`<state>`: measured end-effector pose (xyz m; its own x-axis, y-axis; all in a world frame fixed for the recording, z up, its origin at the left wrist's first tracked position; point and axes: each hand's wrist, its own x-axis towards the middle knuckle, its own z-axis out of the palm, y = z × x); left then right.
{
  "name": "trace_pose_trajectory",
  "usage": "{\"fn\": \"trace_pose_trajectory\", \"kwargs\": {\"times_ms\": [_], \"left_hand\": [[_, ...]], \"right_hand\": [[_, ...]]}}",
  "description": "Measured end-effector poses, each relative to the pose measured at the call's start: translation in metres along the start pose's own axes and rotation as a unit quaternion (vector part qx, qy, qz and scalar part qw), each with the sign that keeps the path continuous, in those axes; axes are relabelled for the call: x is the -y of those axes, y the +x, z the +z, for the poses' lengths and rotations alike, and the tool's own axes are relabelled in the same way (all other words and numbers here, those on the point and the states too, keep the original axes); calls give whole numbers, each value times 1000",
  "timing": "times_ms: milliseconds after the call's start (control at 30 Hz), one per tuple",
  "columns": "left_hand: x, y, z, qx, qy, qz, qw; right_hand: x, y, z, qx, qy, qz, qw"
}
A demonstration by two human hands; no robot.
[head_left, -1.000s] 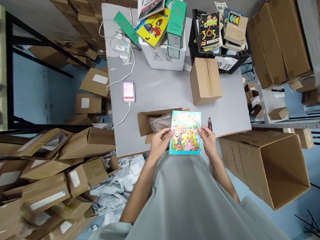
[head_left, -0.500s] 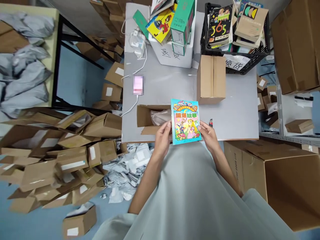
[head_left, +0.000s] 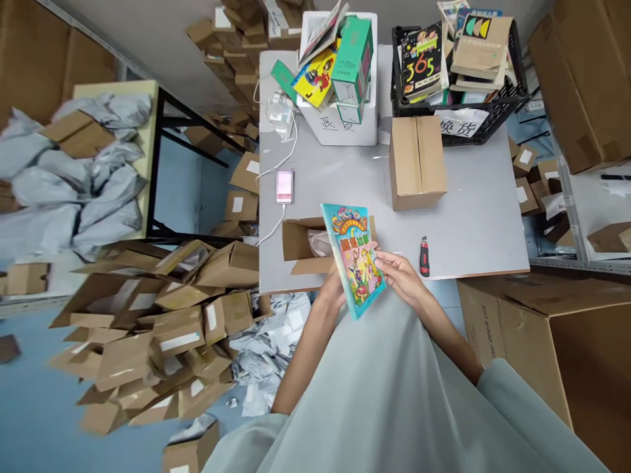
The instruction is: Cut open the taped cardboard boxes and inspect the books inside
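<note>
A blue picture-covered book (head_left: 355,261) is held tilted at the table's front edge, its spine turned partly toward me. My left hand (head_left: 336,281) grips it from behind at the spine side, most of its fingers hidden by the book. At the right edge of the cover, my right hand (head_left: 397,270) pinches the book with thumb and fingers. Behind the book lies an open cardboard box (head_left: 296,240) with pale wrapping inside. A red and black box cutter (head_left: 424,257) rests on the table, right of my right hand.
On the grey table (head_left: 340,174) stand a closed carton (head_left: 419,164), a white foam box (head_left: 340,131) of books and a black crate (head_left: 480,121) of books. A phone (head_left: 284,187) lies on a cable. Opened cartons (head_left: 128,358) pile up left; a large carton (head_left: 513,341) stands right.
The book has turned from facing me to a slant, showing its spine. My left hand has slipped mostly behind it. The view has shifted, and the box cutter now shows fully.
</note>
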<state>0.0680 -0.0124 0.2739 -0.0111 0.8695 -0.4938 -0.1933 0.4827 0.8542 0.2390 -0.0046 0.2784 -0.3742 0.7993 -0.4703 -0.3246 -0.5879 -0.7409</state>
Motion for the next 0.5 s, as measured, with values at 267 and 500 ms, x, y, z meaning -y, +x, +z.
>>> {"fn": "trace_pose_trajectory", "kwargs": {"times_ms": [267, 500], "left_hand": [[-14, 8, -1, -97, -87, 1, 991], [-18, -7, 7, -57, -66, 57, 995]], "right_hand": [[11, -2, -41, -122, -33, -22, 992], [8, 4, -33, -120, -102, -90, 983]]}}
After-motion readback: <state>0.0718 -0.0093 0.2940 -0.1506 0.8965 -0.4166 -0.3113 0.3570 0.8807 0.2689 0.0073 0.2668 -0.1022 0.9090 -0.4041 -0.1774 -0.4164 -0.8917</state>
